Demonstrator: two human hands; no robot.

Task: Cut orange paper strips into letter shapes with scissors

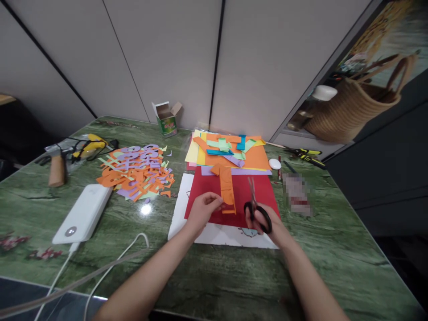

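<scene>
My left hand (204,210) is closed, thumb and finger pinched at the lower left edge of an orange paper cutout (226,182). The cutout is long, with a slanted flap at its top left and a narrow bar at its foot. Behind it is a red sheet (207,187) on top of a white sheet (177,213) with some drawing along its lower edge. My right hand (264,219) grips black-handled scissors (253,196), blades pointing up and away, to the right of the cutout and apart from it.
Paper scraps (137,171) are heaped at left, near a white power bank (83,214) with its cable. Folded paper pieces lie on coloured sheets (262,156) at the back. A small green box (166,125) stands by the wall; pliers (306,156) and a white oval object (274,164) lie right.
</scene>
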